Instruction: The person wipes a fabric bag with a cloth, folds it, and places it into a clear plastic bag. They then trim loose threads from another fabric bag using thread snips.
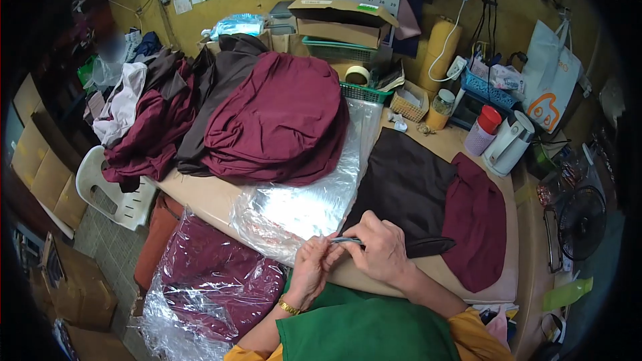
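Note:
Close together at the table's near edge, both hands meet over a small dark, slim tool (347,240). My right hand (380,244) is closed around its right end. My left hand (313,264), with a gold watch at the wrist, is pinched at the tool's left tip; what its fingers hold is too small to make out. Just beyond them lies a black cloth (401,187) with a maroon cloth (475,220) at its right. Clear plastic sheeting (294,207) spreads to the left, partly under a maroon fabric pile (274,120).
A plastic-wrapped maroon bundle (217,287) sits below the table's left edge, near a white chair (120,187). More garments (157,113) are heaped at the far left. A kettle (508,144), a red-lidded cup (483,130) and baskets (409,103) line the back.

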Motion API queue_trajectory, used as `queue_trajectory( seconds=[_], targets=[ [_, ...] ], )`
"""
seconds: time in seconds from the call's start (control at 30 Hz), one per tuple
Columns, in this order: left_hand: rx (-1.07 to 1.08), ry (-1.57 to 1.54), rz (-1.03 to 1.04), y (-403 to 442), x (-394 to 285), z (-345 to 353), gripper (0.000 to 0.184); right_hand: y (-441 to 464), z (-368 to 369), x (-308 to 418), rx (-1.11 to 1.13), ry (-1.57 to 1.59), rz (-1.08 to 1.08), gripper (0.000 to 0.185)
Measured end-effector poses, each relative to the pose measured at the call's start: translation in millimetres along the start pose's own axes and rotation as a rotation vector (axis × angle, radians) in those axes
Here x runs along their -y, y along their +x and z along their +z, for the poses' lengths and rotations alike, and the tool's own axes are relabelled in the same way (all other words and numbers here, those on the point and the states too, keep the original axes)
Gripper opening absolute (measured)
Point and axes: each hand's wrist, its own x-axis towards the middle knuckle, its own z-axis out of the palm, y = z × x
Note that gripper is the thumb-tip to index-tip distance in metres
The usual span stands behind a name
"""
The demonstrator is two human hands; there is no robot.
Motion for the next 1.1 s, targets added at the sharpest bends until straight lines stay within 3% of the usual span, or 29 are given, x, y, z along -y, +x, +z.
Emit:
queue_trajectory(
  seconds=[0.07,0.13,0.17,0.2,0.23,0.3,0.4,0.5,0.57,0.6,0.67,0.7,0.73,0.77,0.8,0.83,0.9,1.0,1.03,1.1],
  targets=[
    [-0.151,0.212,0.050,-8,-21,-3,0.028,2,-2,-9,0.067,0.054,0.151,0.028],
    [-0.132,0.072,0.209,3,-34,-64,0.032,-4,4,-28,0.084,0.029,0.251,0.041],
    [0.001,0.005,0.300,9,-49,-88,0.029,-16,15,-45,0.121,0.031,0.266,0.053],
    [0.134,-0.061,0.391,12,-58,-101,0.028,-31,25,-56,0.123,0.031,0.277,0.053],
    [0.136,-0.059,0.384,13,-63,-94,0.028,-47,35,-63,0.222,-0.012,0.280,0.054],
    [-0.219,0.305,0.365,16,-72,-68,0.026,-66,39,-63,0.382,-0.005,0.285,0.057],
    [0.038,0.491,0.241,35,-48,-52,0.031,-63,12,-48,0.634,0.184,0.257,0.034],
    [0.179,0.751,0.182,61,-15,-28,0.054,-41,-16,-50,0.488,0.454,0.311,0.025],
    [0.208,0.967,0.227,74,1,-4,0.070,-25,-25,-59,0.214,0.424,0.476,0.023],
    [0.212,0.966,0.225,76,6,5,0.070,-23,-23,-73,0.074,0.275,0.451,0.024],
    [0.204,1.387,0.333,79,13,20,0.077,-33,-5,-120,-0.050,0.041,0.452,0.031],
    [0.176,1.378,0.429,88,29,9,0.064,-38,-2,-128,-0.004,-0.061,0.502,0.033],
    [0.176,1.377,0.431,87,29,10,0.064,-44,1,-133,0.043,-0.164,0.550,0.036],
    [0.187,1.410,0.346,86,26,10,0.049,-53,6,-139,0.040,-0.164,0.548,0.036],
    [0.199,1.443,0.257,84,23,10,0.037,-63,10,-140,0.005,-0.203,0.442,0.038],
    [0.200,1.444,0.259,84,23,8,0.037,-69,13,-143,-0.030,-0.242,0.334,0.040],
    [0.208,1.418,0.287,81,22,3,0.022,-73,13,-144,-0.028,-0.223,0.332,0.041],
    [0.202,1.331,0.264,73,11,3,0.026,-75,9,-141,0.007,-0.189,0.319,0.043],
    [0.145,1.433,0.253,72,-1,8,0.030,-76,8,-140,0.036,-0.176,0.310,0.043],
    [0.007,1.342,0.260,90,-14,-13,0.034,-84,3,-133,0.079,-0.148,0.309,0.042]
  ],
)
